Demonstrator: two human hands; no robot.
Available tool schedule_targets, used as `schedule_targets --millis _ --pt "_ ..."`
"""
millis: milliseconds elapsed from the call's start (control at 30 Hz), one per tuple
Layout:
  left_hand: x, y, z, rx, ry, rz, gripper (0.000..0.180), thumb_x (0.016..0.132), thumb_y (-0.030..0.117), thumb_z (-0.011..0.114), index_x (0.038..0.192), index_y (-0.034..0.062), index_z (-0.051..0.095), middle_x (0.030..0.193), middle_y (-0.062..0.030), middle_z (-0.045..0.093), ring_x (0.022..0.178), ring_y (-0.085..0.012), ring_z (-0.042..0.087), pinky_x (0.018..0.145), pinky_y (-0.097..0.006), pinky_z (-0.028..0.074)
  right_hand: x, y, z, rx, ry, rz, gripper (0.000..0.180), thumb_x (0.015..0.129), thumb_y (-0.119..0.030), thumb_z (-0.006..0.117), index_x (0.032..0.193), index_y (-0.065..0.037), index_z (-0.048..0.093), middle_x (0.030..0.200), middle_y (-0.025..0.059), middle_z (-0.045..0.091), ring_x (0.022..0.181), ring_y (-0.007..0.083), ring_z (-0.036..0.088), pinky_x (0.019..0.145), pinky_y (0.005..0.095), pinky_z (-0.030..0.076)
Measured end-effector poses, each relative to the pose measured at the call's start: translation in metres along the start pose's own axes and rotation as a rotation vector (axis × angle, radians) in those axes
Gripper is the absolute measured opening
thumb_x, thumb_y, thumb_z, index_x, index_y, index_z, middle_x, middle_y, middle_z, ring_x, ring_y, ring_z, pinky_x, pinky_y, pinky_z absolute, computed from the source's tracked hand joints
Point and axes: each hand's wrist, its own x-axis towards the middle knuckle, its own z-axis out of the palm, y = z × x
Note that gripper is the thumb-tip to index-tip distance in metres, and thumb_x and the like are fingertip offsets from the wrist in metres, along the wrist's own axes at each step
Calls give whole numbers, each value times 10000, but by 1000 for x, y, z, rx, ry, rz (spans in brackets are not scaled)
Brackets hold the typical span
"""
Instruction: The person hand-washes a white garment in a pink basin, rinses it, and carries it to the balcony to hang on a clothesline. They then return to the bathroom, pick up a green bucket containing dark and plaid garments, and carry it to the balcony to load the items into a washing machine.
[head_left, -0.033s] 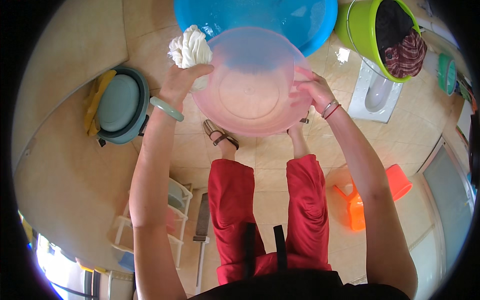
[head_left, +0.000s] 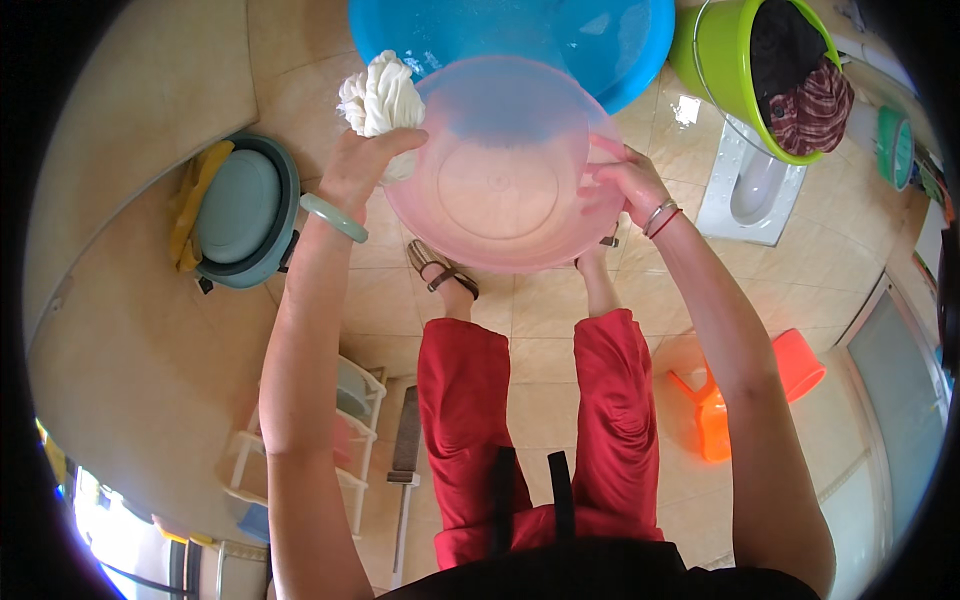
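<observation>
Tiles [head_left: 545,350] — crumpled cloth [head_left: 383,95], translucent basin [head_left: 500,200].

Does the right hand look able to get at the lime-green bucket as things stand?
Probably, once freed: the right hand holds the pink basin, but nothing visible blocks the way to the lime-green bucket.

My head feed shows the left hand [head_left: 362,165] clutching a bunched white cloth [head_left: 382,98] at the rim of a translucent pink basin [head_left: 500,205], while the right hand [head_left: 638,182] grips the basin's opposite side. Beyond I see a blue tub [head_left: 645,75] and a lime-green bucket [head_left: 715,60] of clothes [head_left: 815,108].
</observation>
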Motion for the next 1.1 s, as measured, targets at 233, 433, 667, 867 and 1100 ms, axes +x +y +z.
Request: schedule_targets --millis 233,433,667,867,1100 --pt "-2 28 -1 40 15 145 471 753 182 732 1192 66 605 1087 -41 647 998 -163 607 862 -312 470 -2 -6 -2 17 -154 163 613 846 -17 521 1434 -86 365 1137 169 623 906 347 687 728 379 571" --pt "-12 73 0 -10 54 123 438 726 206 740 1131 82 631 988 -18 625 931 -148 569 818 -313 444 -4 -10 3 173 -301 240 653 845 9 483 1460 -77 285 1249 242 548 983 440 641 879 463 522" --pt "-23 123 12 143 58 207 420 720 335 731 1052 84 671 930 -12 634 851 -125 565 724 -282 419 -2 -8 14 335 -444 341 666 843 16 466 1467 -89 259 1284 282 510 1129 467 558 934 492 486" --pt "-26 155 26 172 -36 319 366 768 344 698 1033 92 688 967 -23 630 904 -139 565 787 -289 424 10 12 21 389 -600 361 613 853 -39 500 1441 -123 349 1270 216 554 1145 297 574 914 426 489" --pt "-18 176 46 249 -227 419 342 872 345 629 1117 112 679 1051 -26 618 1010 -147 568 881 -300 434 13 33 37 422 -578 350 415 869 -142 557 1284 -128 575 1178 71 628 1011 170 618 823 359 527"
